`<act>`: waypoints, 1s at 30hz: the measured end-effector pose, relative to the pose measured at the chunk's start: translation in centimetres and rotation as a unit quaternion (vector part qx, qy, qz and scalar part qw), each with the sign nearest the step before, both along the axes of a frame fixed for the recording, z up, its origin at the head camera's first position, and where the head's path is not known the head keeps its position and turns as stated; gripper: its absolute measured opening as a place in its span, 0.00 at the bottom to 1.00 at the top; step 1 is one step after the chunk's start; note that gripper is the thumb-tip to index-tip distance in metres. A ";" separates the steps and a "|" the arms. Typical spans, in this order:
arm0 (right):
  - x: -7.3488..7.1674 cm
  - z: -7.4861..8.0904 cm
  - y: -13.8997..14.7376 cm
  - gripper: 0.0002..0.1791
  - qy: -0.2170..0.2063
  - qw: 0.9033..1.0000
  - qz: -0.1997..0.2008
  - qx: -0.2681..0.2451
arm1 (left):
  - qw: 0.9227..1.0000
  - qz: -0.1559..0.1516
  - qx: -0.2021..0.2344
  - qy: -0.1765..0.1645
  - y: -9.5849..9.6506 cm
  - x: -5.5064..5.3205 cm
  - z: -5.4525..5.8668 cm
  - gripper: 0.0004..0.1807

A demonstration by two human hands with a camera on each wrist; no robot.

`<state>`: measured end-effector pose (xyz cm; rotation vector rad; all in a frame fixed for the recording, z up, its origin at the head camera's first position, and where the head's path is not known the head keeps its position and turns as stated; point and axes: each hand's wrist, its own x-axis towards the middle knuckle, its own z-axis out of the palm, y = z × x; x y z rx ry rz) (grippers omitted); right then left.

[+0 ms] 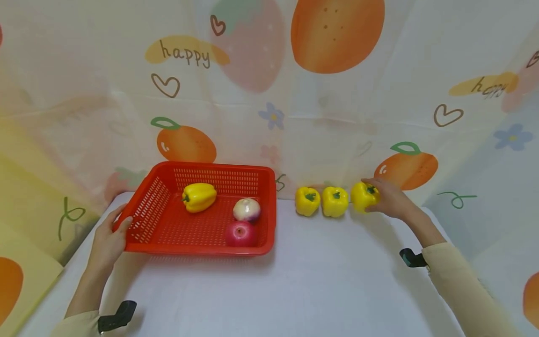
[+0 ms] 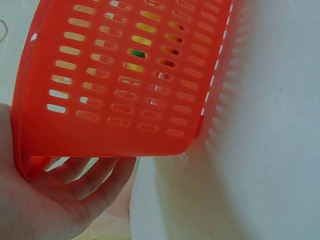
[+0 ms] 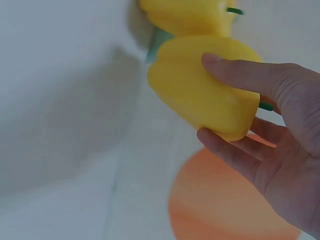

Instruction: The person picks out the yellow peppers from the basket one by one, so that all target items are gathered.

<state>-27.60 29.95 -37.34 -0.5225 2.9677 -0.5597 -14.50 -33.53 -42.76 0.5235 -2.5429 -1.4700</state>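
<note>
My left hand [image 1: 107, 236] grips the left rim of a red plastic basket [image 1: 202, 251], thumb on top and fingers under the rim in the left wrist view. Inside the basket lie a yellow bell pepper [image 1: 199, 197], a white-and-purple onion or turnip [image 1: 246, 209] and a round reddish-pink onion [image 1: 241, 233]. At the right, my right hand [image 1: 389, 199] pinches another yellow bell pepper [image 3: 200, 85] between thumb and fingers, its green stem partly hidden by the hand. Just left of it stand two more yellow bell peppers, one in the middle [image 1: 335, 201] and one nearest the basket [image 1: 307, 201].
A white table [image 1: 320, 281] spreads under everything. Behind it hangs a cloth backdrop [image 1: 252, 121] printed with fruit, hearts and the word happy. A black strap end [image 1: 118, 317] shows at the left wrist, another [image 1: 412, 258] at the right.
</note>
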 end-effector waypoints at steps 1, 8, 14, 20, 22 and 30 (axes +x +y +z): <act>-0.1 -0.6 0.1 0.43 -0.008 1.000 -0.001 0.002 | 1.000 -0.002 0.006 0.000 0.0 0.0 0.0 0.33; -0.4 -2.5 -0.1 0.44 -0.030 0.999 -0.004 0.020 | 1.000 -0.006 0.015 -0.013 0.2 0.0 0.0 0.34; -0.4 -1.6 -0.6 0.46 -0.031 0.999 0.009 0.030 | 1.000 0.002 0.002 -0.005 0.2 0.2 0.2 0.33; 0.0 1.3 -2.0 0.47 -0.010 0.999 0.038 0.035 | 1.000 -0.004 0.014 -0.011 0.1 0.2 0.2 0.34; 0.0 2.4 -2.9 0.47 -0.001 0.998 0.051 0.038 | 1.000 -0.005 0.017 -0.010 0.1 0.2 0.2 0.34; -0.3 6.8 -8.9 0.44 0.032 0.995 0.080 0.058 | 1.000 -0.002 0.012 -0.006 0.2 0.1 0.1 0.33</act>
